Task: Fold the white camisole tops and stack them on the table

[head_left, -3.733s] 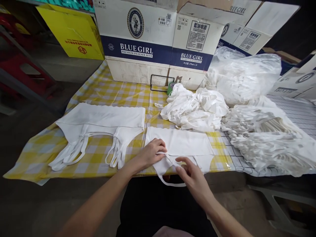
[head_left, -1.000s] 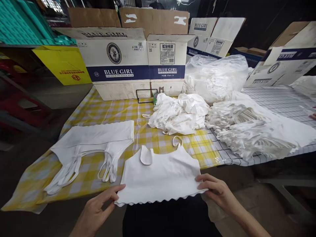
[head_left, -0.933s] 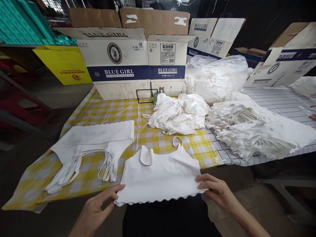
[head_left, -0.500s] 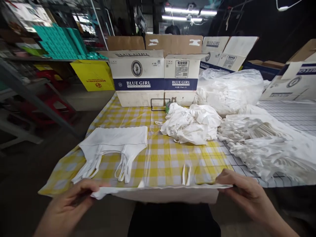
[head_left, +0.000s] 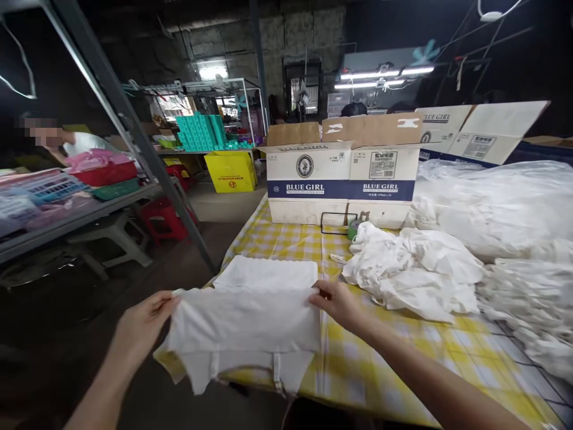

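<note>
Your held white garment is covering most of a second white garment; only a band of that one with a wavy far edge is showing beyond it. You are also hiding much of the near left part of the yellow checked tablecloth. The lower border and straps of your held piece are blurring, so their ends are hard to make out, and whether its underside is touching the piece below you cannot tell from here. On the right, the picture's edge is cutting off the stack of white pieces and the clear plastic bag. The crumpled white pile is partly hiding a green roll.

Your left hand is pinching the upper left corner, thumb and fingers closing together on the fabric. Your right hand is gripping the upper right corner in the same way, with its fingertips closing over the edge. Between them the top border is running almost straight.

The garment is lying across your view, its long axis going from left to right between your hands. Its straight border is pointing away from you, toward the printed carton, while the curved cut-out and the straps are pointing down toward your body, at the table's near edge.
</note>
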Action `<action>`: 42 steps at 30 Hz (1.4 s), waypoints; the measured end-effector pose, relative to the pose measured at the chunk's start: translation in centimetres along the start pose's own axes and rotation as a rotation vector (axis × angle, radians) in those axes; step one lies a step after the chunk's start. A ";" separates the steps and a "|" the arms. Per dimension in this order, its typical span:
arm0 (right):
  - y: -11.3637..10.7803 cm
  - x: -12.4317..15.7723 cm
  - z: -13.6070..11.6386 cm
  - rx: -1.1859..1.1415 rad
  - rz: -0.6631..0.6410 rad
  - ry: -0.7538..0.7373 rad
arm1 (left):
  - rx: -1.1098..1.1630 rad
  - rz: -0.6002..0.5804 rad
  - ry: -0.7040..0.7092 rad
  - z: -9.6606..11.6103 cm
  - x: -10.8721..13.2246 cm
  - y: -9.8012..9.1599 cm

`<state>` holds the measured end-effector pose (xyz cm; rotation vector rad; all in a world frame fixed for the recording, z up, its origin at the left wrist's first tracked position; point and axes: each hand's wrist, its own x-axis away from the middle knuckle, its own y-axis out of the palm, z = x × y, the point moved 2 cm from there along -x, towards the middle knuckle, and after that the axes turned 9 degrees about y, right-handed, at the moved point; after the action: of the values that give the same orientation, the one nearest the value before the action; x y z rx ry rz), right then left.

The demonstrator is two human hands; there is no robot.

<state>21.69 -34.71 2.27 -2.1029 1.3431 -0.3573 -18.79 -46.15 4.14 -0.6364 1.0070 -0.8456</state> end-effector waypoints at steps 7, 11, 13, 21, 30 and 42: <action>3.8 -8.0 6.5 0.059 0.067 0.174 | -0.353 -0.129 0.104 2.5 -6.6 8.3; 4.2 -10.8 8.5 0.128 0.142 0.256 | -0.450 -0.177 0.160 4.1 -9.5 11.9; 4.4 -11.8 9.2 0.176 0.184 0.302 | -0.460 -0.194 0.190 4.2 -10.6 13.7; 5.2 -13.5 10.1 0.336 0.261 0.385 | -0.520 -0.242 0.199 2.4 -12.3 18.3; 5.6 -13.8 10.9 0.385 0.295 0.370 | -0.512 -0.277 0.171 1.2 -12.8 19.9; 3.3 -3.3 9.4 0.262 0.226 0.094 | -0.116 -0.254 0.211 2.8 -5.0 12.5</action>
<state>22.80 -29.49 -6.76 -1.7198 1.4833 -0.5117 -13.73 -35.09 -2.27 -0.7977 1.1881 -1.1004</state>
